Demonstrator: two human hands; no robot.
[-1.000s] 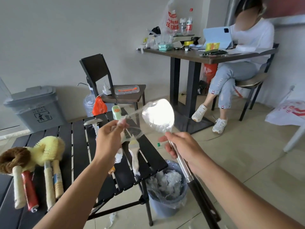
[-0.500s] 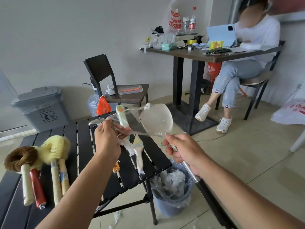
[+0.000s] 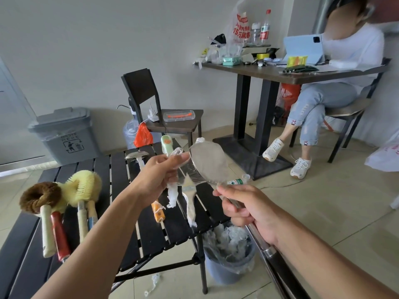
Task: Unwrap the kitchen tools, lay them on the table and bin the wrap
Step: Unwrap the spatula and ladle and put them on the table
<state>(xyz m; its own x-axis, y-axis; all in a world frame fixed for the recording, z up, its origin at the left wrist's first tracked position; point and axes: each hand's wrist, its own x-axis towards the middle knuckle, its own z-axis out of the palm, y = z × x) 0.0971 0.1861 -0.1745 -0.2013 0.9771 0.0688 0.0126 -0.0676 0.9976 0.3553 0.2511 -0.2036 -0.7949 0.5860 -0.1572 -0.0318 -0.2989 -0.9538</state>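
Observation:
My right hand [image 3: 246, 209] grips the metal shaft of a long ladle [image 3: 210, 161], its steel bowl raised over the table's right end. My left hand [image 3: 160, 174] pinches clear plastic wrap [image 3: 183, 169] that stretches taut to the bowl's left rim; a twisted tail of wrap hangs below my fingers. On the black slatted table [image 3: 121, 195] lie several brushes [image 3: 64, 199] at the left, a green-handled tool [image 3: 166, 143], a small metal tool [image 3: 136, 156] and a paintbrush [image 3: 190, 195]. A small blue bin [image 3: 228, 251], full of crumpled wrap, stands under the table's right corner.
A grey waste bin [image 3: 65, 134] stands against the wall at the left. A dark chair [image 3: 159, 108] holding a clear box is behind the table. A seated person [image 3: 323, 87] is at a cluttered desk [image 3: 280, 71] to the right. Scraps of wrap lie on the floor.
My left hand has drawn the wrap leftward off the ladle bowl, and the bowl has tilted so its bare steel face shows. My right hand keeps its grip on the shaft.

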